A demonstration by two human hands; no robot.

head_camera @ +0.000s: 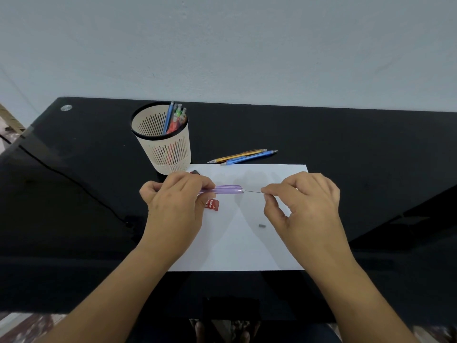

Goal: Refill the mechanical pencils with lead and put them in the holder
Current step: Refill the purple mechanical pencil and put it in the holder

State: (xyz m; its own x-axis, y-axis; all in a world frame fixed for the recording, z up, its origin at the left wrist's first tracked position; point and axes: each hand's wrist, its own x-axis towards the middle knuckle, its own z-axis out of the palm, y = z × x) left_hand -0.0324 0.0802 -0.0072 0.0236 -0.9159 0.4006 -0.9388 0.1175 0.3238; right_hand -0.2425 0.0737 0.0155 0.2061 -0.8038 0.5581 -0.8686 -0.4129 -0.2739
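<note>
Left hand (173, 201) is gripping the translucent purple plastic mechanical pencil (223, 189); right hand (304, 206) is pinching the thin grey lead (252, 191) at its open end. Lead is likely brittle, so pinching close to the tip seems safest

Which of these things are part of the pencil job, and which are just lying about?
Job: purple pencil, lead, red box, small grey piece, yellow pencil, blue pencil, holder.
Lying about: black cable, silver disc, white sheet.
</note>
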